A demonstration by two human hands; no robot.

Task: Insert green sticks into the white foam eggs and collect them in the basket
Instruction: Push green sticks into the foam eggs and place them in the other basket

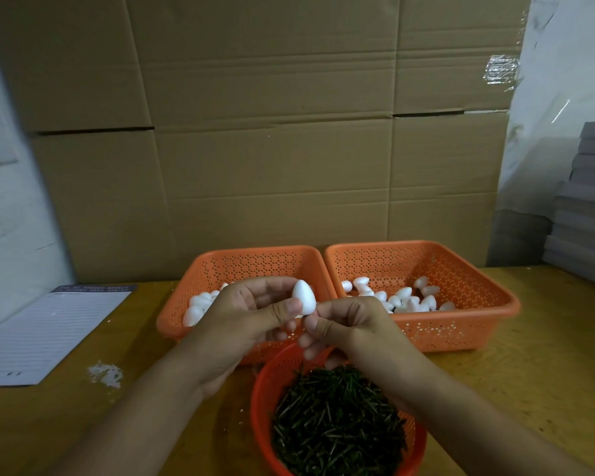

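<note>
White foam egg (304,298) pinched in left hand (244,317) fingers; right hand (346,326) fingers curled under it.
Stick hidden; hands block left basket (200,269); round basket (265,389) cropped.

The lined notepad (45,333) carries header print too blurred to read.

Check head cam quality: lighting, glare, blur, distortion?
Head view: dim, warm light; foam egg nearly blown out white; soft shadows under both hands; glare on the tape patch; wide-angle bowing of the cardboard edges; mild softness overall.
</note>
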